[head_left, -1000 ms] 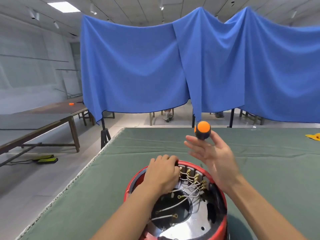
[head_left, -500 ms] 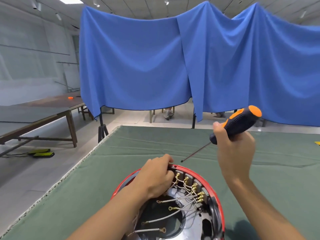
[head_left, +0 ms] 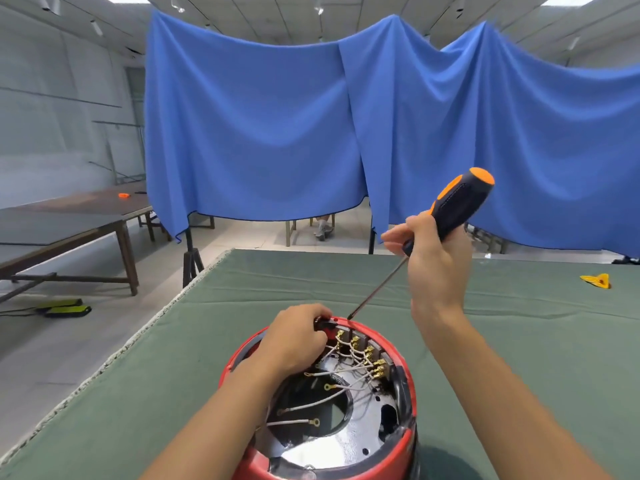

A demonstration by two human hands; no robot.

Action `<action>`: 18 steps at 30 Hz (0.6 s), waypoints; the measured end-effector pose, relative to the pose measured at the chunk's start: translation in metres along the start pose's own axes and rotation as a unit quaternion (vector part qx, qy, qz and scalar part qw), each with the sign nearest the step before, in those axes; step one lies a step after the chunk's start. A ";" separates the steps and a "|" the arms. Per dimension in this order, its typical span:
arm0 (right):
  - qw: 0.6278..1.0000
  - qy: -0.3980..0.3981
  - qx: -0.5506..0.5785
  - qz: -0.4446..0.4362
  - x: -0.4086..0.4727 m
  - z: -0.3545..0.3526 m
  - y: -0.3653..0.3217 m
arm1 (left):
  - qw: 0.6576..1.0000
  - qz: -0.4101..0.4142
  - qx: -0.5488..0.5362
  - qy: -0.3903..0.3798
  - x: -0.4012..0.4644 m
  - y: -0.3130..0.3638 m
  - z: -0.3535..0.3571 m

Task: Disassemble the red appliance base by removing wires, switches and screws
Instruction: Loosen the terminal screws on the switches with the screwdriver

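The red appliance base point(head_left: 408, 445) lies open side up on the green table cover point(head_left: 138, 393), close to me. Inside are white wires point(head_left: 311, 405) with brass ring terminals and a row of switches point(head_left: 363, 351) along the far rim. My left hand point(head_left: 294, 337) grips a small black part at the far rim, fingers curled over it. My right hand point(head_left: 429, 258) holds an orange and black screwdriver point(head_left: 453, 206) above the base, handle up to the right. Its thin shaft slants down left, and the tip sits at the rim just right of my left fingers.
A yellow scrap point(head_left: 597, 281) lies on the cover at the far right. A blue curtain point(head_left: 311, 133) hangs behind the table. Wooden tables point(head_left: 69, 220) stand to the left, and a yellow-green tool point(head_left: 65, 308) lies on the floor.
My right hand turned the screwdriver from handle-end-on to slanted, then lowered its tip to the base's far rim. My left hand stayed on the rim. The view tilted down slightly.
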State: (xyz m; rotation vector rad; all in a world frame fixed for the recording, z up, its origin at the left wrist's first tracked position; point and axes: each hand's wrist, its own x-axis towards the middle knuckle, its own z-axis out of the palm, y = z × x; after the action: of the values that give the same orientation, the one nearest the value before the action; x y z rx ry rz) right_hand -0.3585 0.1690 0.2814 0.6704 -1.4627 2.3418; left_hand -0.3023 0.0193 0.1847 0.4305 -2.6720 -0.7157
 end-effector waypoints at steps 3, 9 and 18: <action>0.989 0.024 0.128 0.069 0.006 0.010 -0.007 | 1.000 0.006 0.007 0.001 -0.001 -0.001 0.001; 0.988 0.039 0.143 0.052 0.008 0.027 -0.001 | 0.998 0.049 0.030 0.011 0.004 -0.004 0.003; 0.991 0.041 0.128 0.028 0.003 0.030 0.001 | 0.995 0.070 0.071 -0.009 0.006 -0.006 0.004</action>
State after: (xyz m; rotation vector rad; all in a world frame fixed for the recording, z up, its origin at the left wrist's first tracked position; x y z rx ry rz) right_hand -0.3546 0.1417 0.2930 0.5941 -1.1727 2.5948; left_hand -0.3075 0.0137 0.1797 0.2707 -2.7487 -0.4929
